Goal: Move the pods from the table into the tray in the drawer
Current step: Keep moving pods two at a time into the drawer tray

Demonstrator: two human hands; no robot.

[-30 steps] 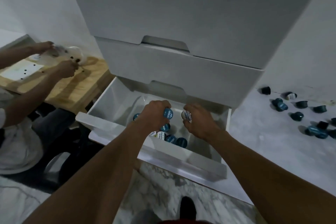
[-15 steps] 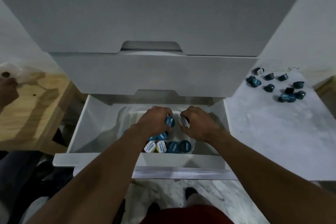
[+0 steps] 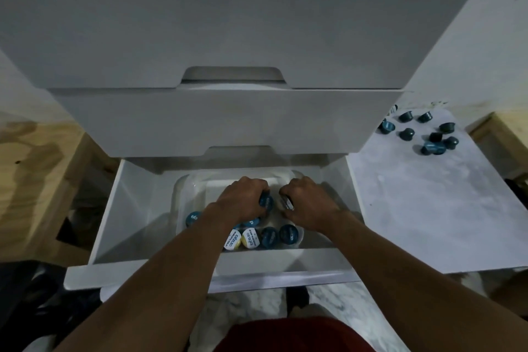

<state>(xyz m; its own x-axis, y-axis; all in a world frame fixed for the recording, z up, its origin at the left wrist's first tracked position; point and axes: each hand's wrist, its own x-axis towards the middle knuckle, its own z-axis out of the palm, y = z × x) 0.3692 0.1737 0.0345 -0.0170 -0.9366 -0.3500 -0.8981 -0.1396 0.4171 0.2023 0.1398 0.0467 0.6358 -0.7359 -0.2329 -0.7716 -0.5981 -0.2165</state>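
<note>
Both hands reach into the open drawer (image 3: 108, 226). The left hand (image 3: 243, 200) grasps a blue pod (image 3: 265, 201), the right hand (image 3: 307, 203) a pale pod (image 3: 286, 203), held over the tray (image 3: 185, 188) for release beside the pods along its front edge (image 3: 265, 237). More pods (image 3: 423, 133) wait at the table's far edge.

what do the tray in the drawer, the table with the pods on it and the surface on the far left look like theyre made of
Tray: probably clear glossy plastic; the drawer shows through its rim, which catches highlights.
Table: looks like white marble or a marble-look laminate, with faint grey mottling; which one is unclear.
Left surface: unfinished pale wood, maybe plywood, with visible grain and darker stains.
</note>
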